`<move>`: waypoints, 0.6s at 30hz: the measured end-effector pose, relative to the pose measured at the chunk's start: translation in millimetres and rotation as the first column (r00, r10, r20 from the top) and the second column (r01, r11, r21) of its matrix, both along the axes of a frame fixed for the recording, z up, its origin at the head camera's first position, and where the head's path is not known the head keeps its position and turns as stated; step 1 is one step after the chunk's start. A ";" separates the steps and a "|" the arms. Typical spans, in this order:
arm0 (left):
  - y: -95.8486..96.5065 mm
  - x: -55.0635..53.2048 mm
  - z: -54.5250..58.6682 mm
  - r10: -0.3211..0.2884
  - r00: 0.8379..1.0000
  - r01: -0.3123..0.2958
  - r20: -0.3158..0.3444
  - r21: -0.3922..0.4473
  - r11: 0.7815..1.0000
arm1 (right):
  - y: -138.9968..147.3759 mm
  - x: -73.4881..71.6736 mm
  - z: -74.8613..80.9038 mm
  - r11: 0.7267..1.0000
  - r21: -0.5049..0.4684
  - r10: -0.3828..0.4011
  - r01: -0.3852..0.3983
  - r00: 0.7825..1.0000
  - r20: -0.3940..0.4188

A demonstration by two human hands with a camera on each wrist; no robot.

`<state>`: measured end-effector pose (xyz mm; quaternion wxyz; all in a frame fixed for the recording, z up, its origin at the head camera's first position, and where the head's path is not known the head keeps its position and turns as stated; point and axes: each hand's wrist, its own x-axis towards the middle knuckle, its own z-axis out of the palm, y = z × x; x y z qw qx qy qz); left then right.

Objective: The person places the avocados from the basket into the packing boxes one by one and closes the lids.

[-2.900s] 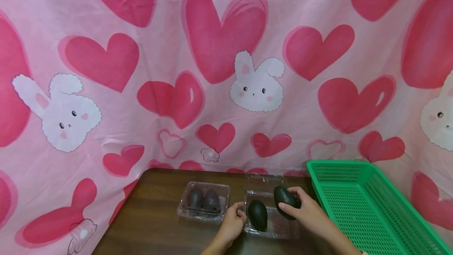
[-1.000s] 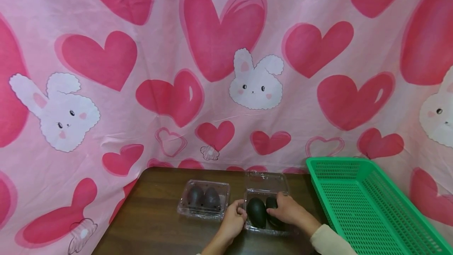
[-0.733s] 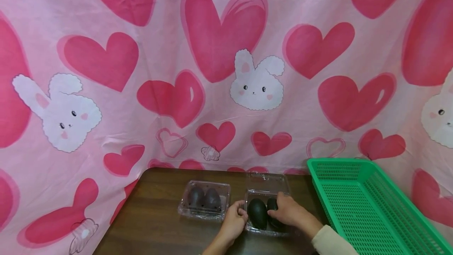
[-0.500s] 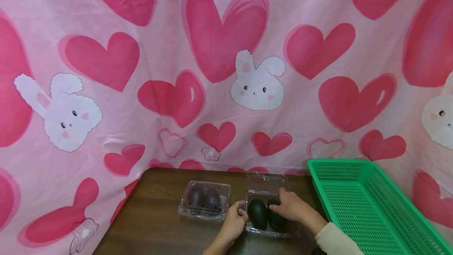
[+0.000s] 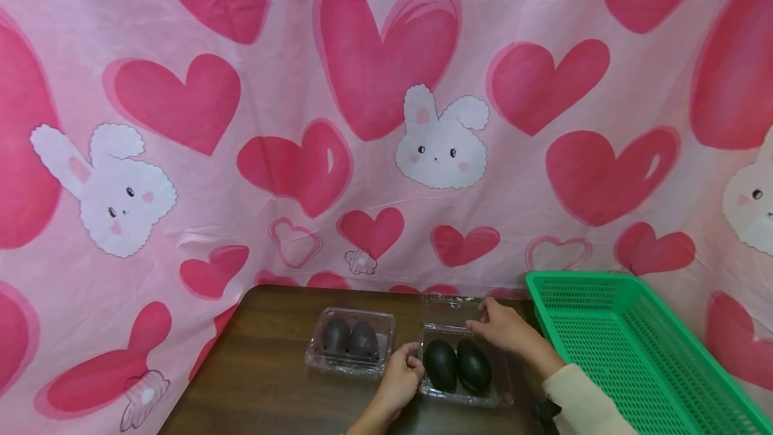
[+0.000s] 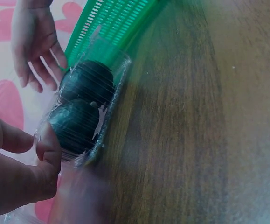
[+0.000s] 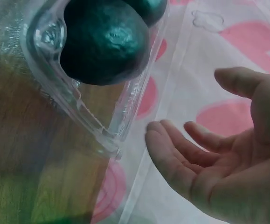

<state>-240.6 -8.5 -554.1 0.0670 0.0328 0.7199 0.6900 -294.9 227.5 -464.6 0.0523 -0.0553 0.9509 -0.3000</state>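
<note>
Two dark green avocados [image 5: 441, 364] lie side by side in the base of a clear plastic clamshell box [image 5: 500, 395], its lid [image 5: 447, 314] folded back behind it. My left hand [image 5: 400, 378] pinches the box's left edge between thumb and fingers, as the left wrist view shows at the thumb [image 6: 48, 144]. Over the lid's right side hovers my right hand [image 5: 507, 327], holding nothing. Its fingers [image 7: 172, 161] are relaxed and apart from the box in the right wrist view. A second clamshell box [image 5: 344, 366], with its lid down, holds two dark avocados [image 5: 364, 339] on the left.
A long green plastic basket [image 5: 586, 276] stands along the right side of the brown wooden table [image 5: 260, 354]. Behind the table hangs a pink cloth [image 5: 374, 186] with hearts and rabbits. A dark object [image 5: 546, 411] sits by the right sleeve [image 5: 582, 398].
My right hand lowered an avocado into the box beside the other one, let go of it, and moved back and up toward the lid. The left hand stays at the box's left edge.
</note>
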 end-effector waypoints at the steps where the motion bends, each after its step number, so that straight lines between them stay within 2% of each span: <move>1: 0.1 0.2 0.4 0.001 1.000 -0.001 0.000 -0.001 1.000 | 1.4 -2.1 -0.5 1.000 -0.007 -0.012 0.012 1.000 -0.009; 8: 0.4 1.3 2.7 0.004 1.000 -0.004 -0.015 -0.009 1.000 | 10.9 -18.1 -7.6 0.996 -0.047 -0.077 0.076 0.996 -0.033; 11: -0.1 1.7 3.3 0.010 1.000 -0.010 -0.024 -0.016 1.000 | 13.9 -25.8 -11.2 0.986 -0.133 -0.105 0.104 0.994 0.002; 13: -0.4 1.8 3.2 0.011 1.000 -0.011 -0.024 -0.019 1.000 | 16.2 -31.1 -14.1 0.967 -0.222 -0.119 0.126 0.992 0.045; 16: -0.5 1.6 2.4 0.012 1.000 -0.012 -0.020 -0.018 1.000 | 20.8 -38.4 -19.1 0.920 -0.348 -0.145 0.182 0.981 0.130; 18: -0.5 1.2 2.0 0.013 1.000 -0.014 -0.021 -0.024 1.000 | 23.8 -42.4 -21.7 0.900 -0.380 -0.164 0.213 0.974 0.158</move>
